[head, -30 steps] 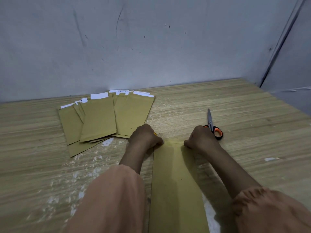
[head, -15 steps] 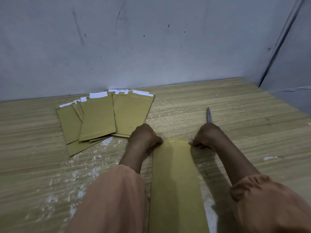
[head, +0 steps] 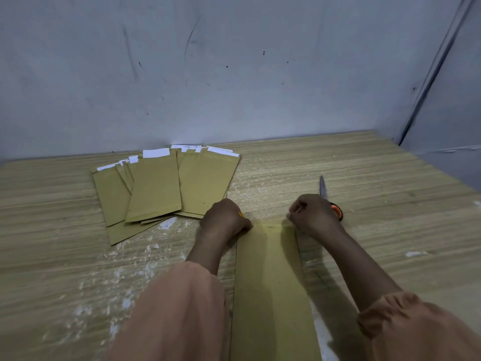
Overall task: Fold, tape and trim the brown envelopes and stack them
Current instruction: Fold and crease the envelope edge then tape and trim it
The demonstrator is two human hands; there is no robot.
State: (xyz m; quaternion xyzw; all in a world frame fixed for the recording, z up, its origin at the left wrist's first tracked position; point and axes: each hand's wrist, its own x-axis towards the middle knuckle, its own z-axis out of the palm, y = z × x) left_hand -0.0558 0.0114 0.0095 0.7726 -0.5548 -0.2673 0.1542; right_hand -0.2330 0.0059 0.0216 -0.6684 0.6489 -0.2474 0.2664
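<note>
A long brown envelope [head: 270, 287] lies lengthwise on the wooden table [head: 377, 178] in front of me, its far end folded over. My left hand [head: 223, 217] is curled on the envelope's far left corner and holds it down; a small yellow-orange bit shows at its knuckles. My right hand [head: 312, 214] is curled at the far right corner, with its fingertips pinching the folded edge. Orange-handled scissors [head: 324, 190] lie just behind my right hand, which hides most of the handles. A fanned pile of brown envelopes [head: 156, 188] with white strips on their far ends lies at the back left.
A grey wall [head: 234, 74] rises right behind the table. The table's right edge [head: 442, 162] runs diagonally at the far right. White scuffs and specks [head: 166, 222] mark the wood left of my arms.
My right hand has shifted slightly right along the envelope's far edge and lifted a little, uncovering part of the orange scissor handle. My left hand has stayed on its corner.
</note>
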